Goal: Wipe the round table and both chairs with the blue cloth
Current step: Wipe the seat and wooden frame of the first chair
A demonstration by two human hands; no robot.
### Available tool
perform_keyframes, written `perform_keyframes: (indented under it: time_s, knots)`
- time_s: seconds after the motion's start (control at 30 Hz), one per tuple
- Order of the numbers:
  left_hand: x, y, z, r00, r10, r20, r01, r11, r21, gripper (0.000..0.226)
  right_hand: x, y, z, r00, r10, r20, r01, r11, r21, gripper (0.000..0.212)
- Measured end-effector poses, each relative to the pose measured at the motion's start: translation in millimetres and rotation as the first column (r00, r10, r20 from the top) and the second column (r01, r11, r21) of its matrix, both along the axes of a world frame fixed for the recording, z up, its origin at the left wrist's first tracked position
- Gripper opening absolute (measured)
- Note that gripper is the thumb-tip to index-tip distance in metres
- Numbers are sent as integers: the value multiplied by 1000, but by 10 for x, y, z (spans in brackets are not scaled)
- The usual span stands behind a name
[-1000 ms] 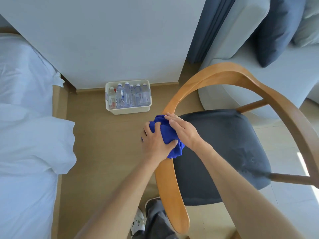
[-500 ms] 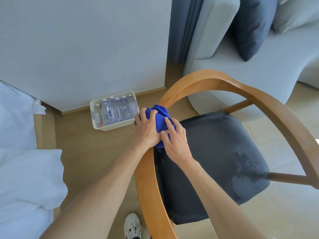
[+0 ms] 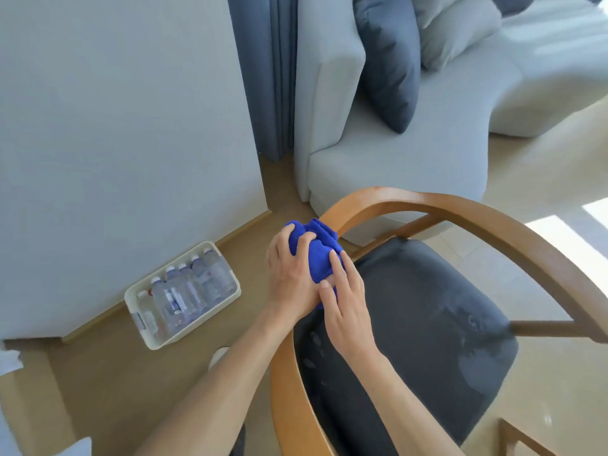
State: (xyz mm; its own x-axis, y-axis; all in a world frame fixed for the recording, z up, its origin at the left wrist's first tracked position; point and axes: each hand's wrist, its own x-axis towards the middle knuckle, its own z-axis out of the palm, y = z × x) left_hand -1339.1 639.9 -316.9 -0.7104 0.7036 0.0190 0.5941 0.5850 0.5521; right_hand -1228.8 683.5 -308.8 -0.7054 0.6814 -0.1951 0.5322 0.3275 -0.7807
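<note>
Left hand (image 3: 291,278) curled over the bunched blue cloth (image 3: 316,250) on the chair's (image 3: 427,324) curved wooden rail, fingers gripping it, right hand (image 3: 345,304) beside it, fingers straight, pressing the cloth, both arms reaching forward

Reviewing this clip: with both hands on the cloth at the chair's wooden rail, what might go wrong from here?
The blue cloth is bunched into a wad by the left hand and right hand, so it may wipe only a narrow strip of the chair rail. The dark seat shows smudges that could get skipped.
</note>
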Motion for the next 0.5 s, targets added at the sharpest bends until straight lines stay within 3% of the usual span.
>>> perform_keyframes:
  time_s: [0.2,0.4,0.43,0.5]
  knots:
    - [-326,-9,1,972,-235,-18,236,972,9,52,-440,-368,25,940,-341,-19,339,939,-59,62]
    - [-573,103,86,904,-426,24,427,903,-54,69,-695,-391,142,839,-543,-25,532,829,-171,52]
    - [-614,126,100,891,-451,53,453,889,-65,69,-703,-367,147,827,-562,-37,545,815,-198,51]
    - [-744,142,100,835,-484,262,509,860,-33,69,-701,-324,146,809,-586,-50,558,792,-247,50]
